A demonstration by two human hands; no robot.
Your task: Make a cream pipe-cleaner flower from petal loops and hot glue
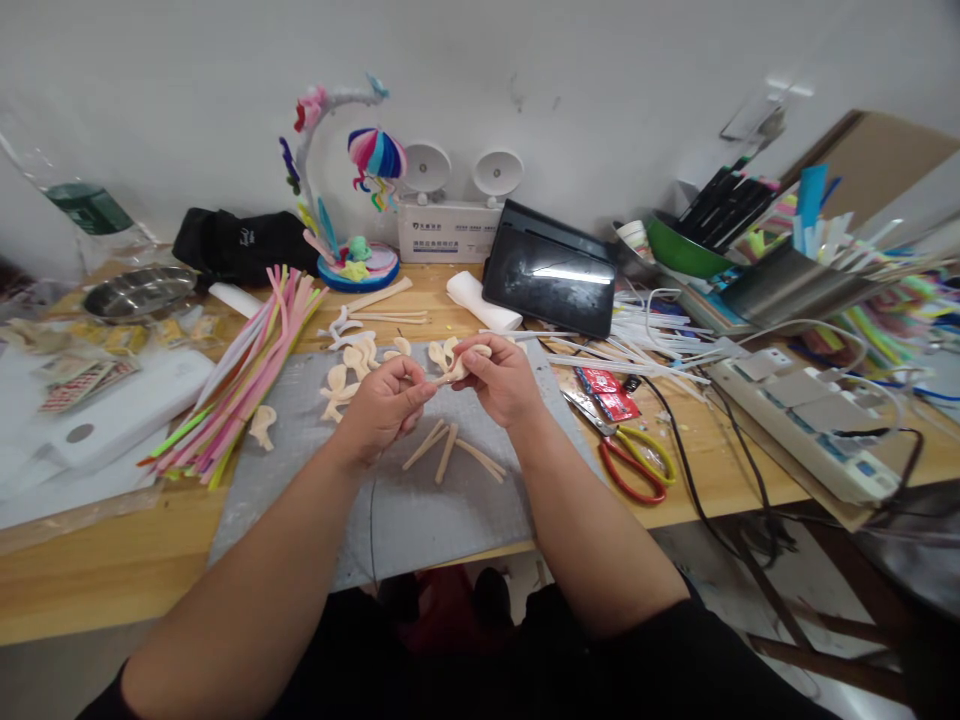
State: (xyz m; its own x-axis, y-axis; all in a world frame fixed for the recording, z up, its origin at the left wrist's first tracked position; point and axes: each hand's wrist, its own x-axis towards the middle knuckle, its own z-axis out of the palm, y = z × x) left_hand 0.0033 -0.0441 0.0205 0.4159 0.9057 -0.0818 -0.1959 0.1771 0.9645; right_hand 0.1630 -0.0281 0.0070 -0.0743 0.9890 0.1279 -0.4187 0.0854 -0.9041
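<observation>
Between my two hands, above the grey mat (292, 520), is a cream chenille stem (448, 378) with a bent shape at its right end. My left hand (384, 405) pinches its thin left end with thumb and forefinger. At the bent end, the fingers of my right hand (499, 385) are closed round it and partly hide it. Several short cream stem pieces (448, 455) lie loose on the mat just below my hands. Looped cream pieces (337, 390) sit behind and left of my left hand, and one more looped piece (261, 427) lies farther left.
A bundle of coloured chenille stems (247, 380) lies on the left. Red-and-yellow-handled pliers or scissors (637, 465) rest at right, near a power strip (810, 420) and trailing cables. Behind stand a dark tablet (551, 270) and a decorated arch with a small balloon (377, 153).
</observation>
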